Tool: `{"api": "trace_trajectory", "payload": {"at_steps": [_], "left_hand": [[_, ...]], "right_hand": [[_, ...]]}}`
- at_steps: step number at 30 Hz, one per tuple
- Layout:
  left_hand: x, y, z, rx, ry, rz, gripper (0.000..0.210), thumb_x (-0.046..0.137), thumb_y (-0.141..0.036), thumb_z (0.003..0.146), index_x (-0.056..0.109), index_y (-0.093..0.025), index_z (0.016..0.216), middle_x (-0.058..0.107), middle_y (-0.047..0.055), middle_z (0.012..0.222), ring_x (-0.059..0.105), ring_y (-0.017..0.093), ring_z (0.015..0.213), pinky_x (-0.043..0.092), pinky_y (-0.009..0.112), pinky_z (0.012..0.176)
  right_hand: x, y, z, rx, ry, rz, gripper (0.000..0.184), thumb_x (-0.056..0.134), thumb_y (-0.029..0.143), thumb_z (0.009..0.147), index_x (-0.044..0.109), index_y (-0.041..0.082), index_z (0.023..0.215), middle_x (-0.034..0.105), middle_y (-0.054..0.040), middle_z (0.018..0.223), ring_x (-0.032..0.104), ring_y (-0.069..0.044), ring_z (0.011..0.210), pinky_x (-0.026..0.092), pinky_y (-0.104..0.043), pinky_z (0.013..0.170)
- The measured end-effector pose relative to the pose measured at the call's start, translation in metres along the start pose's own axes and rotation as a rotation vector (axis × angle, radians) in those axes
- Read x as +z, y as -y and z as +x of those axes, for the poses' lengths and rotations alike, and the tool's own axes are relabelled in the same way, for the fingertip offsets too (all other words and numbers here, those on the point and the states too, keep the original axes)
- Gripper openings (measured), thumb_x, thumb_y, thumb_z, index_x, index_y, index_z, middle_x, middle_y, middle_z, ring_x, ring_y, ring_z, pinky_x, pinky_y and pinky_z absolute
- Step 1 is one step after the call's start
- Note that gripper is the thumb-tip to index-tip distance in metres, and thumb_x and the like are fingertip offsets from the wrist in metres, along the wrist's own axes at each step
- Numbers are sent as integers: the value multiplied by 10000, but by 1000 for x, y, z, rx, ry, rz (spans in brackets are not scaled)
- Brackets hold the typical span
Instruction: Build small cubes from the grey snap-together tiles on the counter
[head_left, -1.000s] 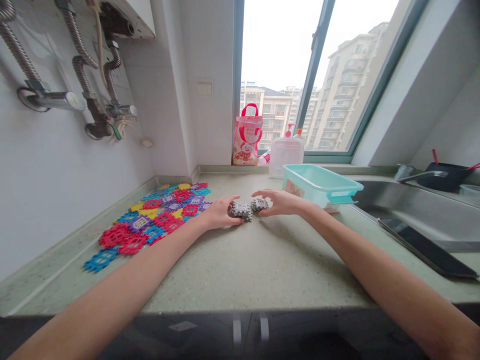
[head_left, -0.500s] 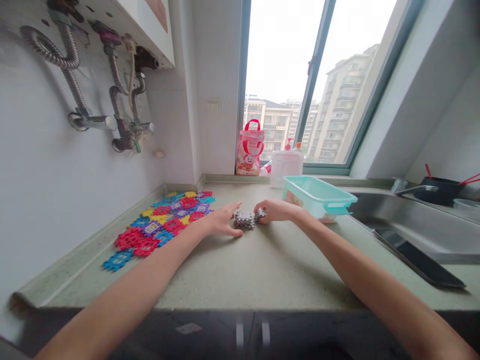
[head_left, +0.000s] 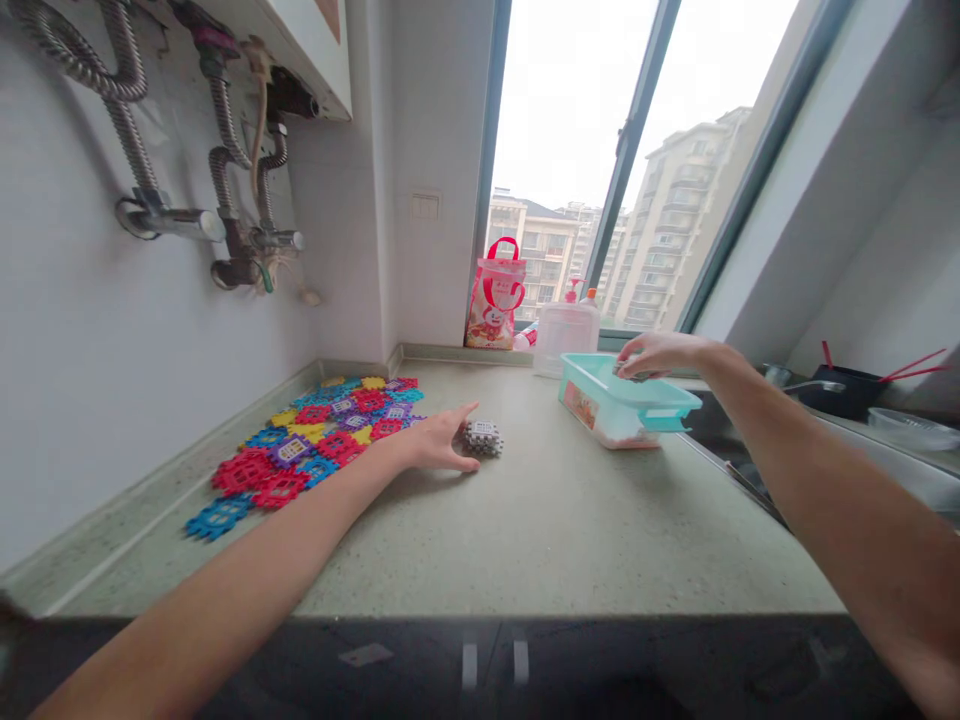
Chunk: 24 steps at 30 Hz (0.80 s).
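Observation:
A small stack of grey-white notched plastic building blocks (head_left: 484,438) stands on the counter. Around its left side is my left hand (head_left: 439,440), fingers and thumb spread apart; whether they touch the blocks I cannot tell. Over the open teal plastic basket (head_left: 607,425) hangs my right hand (head_left: 660,352), its fingers closed on a grey building block (head_left: 628,371) that is mostly hidden. Left of my left hand, flat red, blue, yellow and purple building blocks (head_left: 315,440) lie spread in a patch.
The stainless sink (head_left: 919,470) is at the right, partly behind my right arm. A clear plastic container (head_left: 566,335) and a red-handled bag (head_left: 496,305) stand by the window. Metal hoses (head_left: 225,130) hang from the left wall above the counter (head_left: 525,560).
My right hand has moved right and up from beside the grey-white stack to over the teal basket, carrying a grey block. My left hand stays by the stack. The view has shifted slightly.

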<state>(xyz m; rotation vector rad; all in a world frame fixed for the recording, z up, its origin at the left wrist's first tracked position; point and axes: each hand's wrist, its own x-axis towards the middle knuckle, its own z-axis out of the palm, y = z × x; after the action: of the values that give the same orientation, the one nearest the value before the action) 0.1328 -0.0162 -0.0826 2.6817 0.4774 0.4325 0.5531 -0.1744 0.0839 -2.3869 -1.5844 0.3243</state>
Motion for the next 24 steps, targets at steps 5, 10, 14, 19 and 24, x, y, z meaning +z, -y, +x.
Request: {"api": "trace_trajectory", "payload": {"at_steps": [5, 10, 14, 19, 24], "left_hand": [[0, 0, 0, 4, -11, 3, 1169, 834, -584, 709, 310, -170, 1669, 697, 165, 1282, 693, 334, 1148, 524, 454, 1046], [-2, -1, -2, 9, -19, -15, 1150, 843, -557, 705, 329, -188, 1665, 700, 157, 1304, 697, 322, 1155, 530, 423, 1029], [-1, -3, -1, -7, -6, -20, 1153, 846, -550, 709, 323, -186, 1670, 709, 148, 1285, 703, 319, 1140, 540, 412, 1002], [-5, -6, -3, 41, -31, 21, 1269, 890, -632, 671, 278, -177, 1685, 579, 209, 1526, 615, 366, 1349, 471, 477, 1161], [-29, -12, -9, 269, -333, 197, 1358, 806, -854, 655, 241, -199, 1702, 343, 206, 1715, 344, 402, 1574, 268, 525, 1310]], "right_hand": [[57, -18, 13, 105, 134, -19, 204, 854, 301, 547, 791, 191, 706, 775, -130, 798, 739, -318, 709, 594, -393, 606], [54, -11, 11, 133, 92, -51, 241, 877, 328, 559, 812, 212, 760, 792, -124, 853, 759, -326, 750, 604, -410, 661], [26, 8, 0, 148, -114, -157, 401, 867, 441, 694, 824, 225, 1030, 790, -171, 1109, 744, -409, 1036, 606, -483, 830], [61, 89, -28, -406, -242, -125, 457, 722, 515, 888, 757, 259, 1266, 788, -101, 1185, 731, -323, 1123, 584, -438, 963], [141, 174, -36, -706, 163, -148, 819, 870, 482, 755, 617, 261, 1502, 698, -117, 1443, 681, -330, 1258, 537, -429, 1065]]}}
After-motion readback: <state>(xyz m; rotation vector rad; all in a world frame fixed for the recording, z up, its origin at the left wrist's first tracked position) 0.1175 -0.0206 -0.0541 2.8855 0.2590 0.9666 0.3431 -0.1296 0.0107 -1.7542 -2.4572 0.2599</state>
